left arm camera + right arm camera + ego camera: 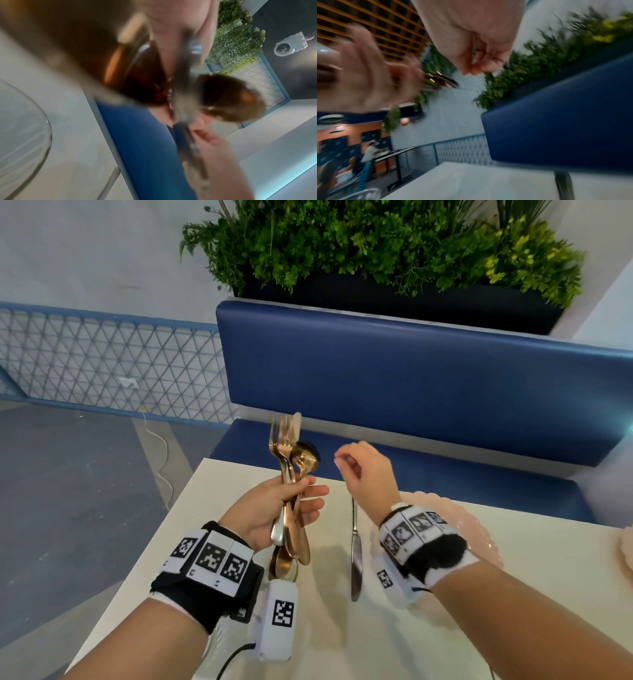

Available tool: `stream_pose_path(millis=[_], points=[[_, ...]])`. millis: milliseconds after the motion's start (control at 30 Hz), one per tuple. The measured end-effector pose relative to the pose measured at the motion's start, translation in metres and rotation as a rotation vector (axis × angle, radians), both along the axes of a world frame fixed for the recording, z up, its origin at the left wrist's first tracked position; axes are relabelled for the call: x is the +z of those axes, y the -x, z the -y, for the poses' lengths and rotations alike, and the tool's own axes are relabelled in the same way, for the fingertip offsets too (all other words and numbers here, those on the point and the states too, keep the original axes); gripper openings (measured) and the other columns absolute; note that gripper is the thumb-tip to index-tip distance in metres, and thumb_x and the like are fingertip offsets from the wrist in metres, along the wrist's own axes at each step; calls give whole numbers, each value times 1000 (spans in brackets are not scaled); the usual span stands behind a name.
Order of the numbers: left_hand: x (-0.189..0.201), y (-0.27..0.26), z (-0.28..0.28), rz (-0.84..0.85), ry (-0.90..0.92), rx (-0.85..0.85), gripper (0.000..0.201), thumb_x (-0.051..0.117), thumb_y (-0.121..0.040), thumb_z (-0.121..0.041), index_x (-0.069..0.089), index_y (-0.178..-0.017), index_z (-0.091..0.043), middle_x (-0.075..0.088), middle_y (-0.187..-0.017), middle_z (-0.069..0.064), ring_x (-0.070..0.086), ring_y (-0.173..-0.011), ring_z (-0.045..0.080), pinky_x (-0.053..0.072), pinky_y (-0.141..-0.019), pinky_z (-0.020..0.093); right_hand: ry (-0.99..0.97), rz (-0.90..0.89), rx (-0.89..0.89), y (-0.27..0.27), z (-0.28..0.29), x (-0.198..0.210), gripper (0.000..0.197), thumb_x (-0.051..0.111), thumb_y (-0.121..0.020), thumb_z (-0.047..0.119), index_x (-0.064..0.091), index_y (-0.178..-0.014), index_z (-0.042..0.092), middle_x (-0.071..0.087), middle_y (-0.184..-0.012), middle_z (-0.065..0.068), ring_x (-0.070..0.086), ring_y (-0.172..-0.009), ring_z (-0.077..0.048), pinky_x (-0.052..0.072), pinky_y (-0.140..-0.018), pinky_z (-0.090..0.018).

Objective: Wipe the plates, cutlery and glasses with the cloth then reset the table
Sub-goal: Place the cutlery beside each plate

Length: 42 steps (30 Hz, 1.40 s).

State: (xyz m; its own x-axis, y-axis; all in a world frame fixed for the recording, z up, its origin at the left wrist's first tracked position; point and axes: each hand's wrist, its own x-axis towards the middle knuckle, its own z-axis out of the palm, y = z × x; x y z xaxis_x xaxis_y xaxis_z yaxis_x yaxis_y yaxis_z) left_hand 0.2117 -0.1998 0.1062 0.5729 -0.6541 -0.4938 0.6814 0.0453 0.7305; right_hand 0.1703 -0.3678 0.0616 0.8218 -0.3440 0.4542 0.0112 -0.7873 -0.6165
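My left hand (pixel 291 501) grips a bundle of gold cutlery (pixel 289 453) upright above the table's far left corner, with forks, a knife tip and a spoon bowl fanned at the top. In the left wrist view the cutlery (pixel 181 94) is a close blur. My right hand (pixel 356 470) hovers just right of the bundle with its fingers curled; no object shows in it. Below it a silver knife (pixel 355 556) lies on the white table (pixel 233 508). A pink scalloped plate (pixel 479 529) sits under my right wrist.
A second pink plate (pixel 626 549) shows at the right edge. A clear glass (pixel 34 135) stands near my left wrist. A blue bench (pixel 411 392) with a planter (pixel 376 244) behind it runs along the far side. The table's left edge drops to grey floor (pixel 68 491).
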Motion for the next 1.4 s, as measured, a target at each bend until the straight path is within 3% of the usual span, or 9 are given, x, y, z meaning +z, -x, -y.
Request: stream_pose_path(millis=[167,267,433,733,933,1100,1200,1333,1400], points=[[-1,15,10,34,-36,-76,11,50,-92,-2,60,-89,-2,65,-62,8,65,-53,13,57,-54,24,327,-64,478,26,-5,35,27,48,-87,19,72,-93,9,60,-85,-7,52,-80,-12,36,-68,-12],[1,25,15,45,-65,-98,11,50,-92,-1,61,-91,0,67,-63,9,68,-56,14,59,-57,25,437,-124,495,35,3,42,15,58,-81,10,73,-83,9,63,-82,-9,59,-74,-25,48,-61,-29],[11,36,17,29,-22,-159,25,39,-96,0,64,-97,3,74,-85,17,73,-78,22,58,-75,30,543,-134,469,54,14,45,9,63,-76,7,72,-79,7,63,-80,-10,60,-71,-27,52,-57,-32],[15,39,22,12,-110,-153,21,38,-96,-1,57,-100,6,72,-83,21,73,-73,26,60,-69,32,617,-228,400,71,18,32,23,77,-60,-9,69,-75,7,61,-74,-7,59,-65,-22,47,-44,-23],[13,-3,-2,53,-231,91,22,48,-96,-17,49,-117,-11,71,-61,11,67,-48,18,55,-45,29,73,-492,-35,61,29,13,16,56,-90,13,68,-95,5,66,-96,-9,59,-88,-22,46,-82,-29],[6,-14,-10,68,-206,106,13,45,-97,-17,45,-110,-16,48,-61,3,39,-33,6,41,-37,18,-344,-722,-152,30,-1,-37,19,64,-85,17,70,-95,2,69,-97,-9,61,-85,-18,51,-84,-27],[3,-16,-14,51,-196,81,8,42,-97,-14,50,-95,-11,44,-56,1,35,-33,5,37,-35,17,-301,-900,-205,15,-14,-64,28,62,-86,24,67,-102,1,69,-103,-9,65,-96,-23,52,-85,-27],[-2,-20,-24,50,-192,80,13,40,-99,-16,53,-96,-12,45,-55,0,36,-35,5,38,-36,18,-321,-983,-235,7,-19,-80,18,63,-85,19,62,-90,2,57,-80,-4,56,-82,-20,41,-53,-18],[-2,-21,-26,45,-184,84,13,40,-99,-16,53,-97,-12,44,-56,0,36,-35,5,38,-36,18,-337,-979,-228,5,-21,-82,11,61,-84,17,59,-83,7,53,-89,-6,51,-83,-19,49,-65,-24]])
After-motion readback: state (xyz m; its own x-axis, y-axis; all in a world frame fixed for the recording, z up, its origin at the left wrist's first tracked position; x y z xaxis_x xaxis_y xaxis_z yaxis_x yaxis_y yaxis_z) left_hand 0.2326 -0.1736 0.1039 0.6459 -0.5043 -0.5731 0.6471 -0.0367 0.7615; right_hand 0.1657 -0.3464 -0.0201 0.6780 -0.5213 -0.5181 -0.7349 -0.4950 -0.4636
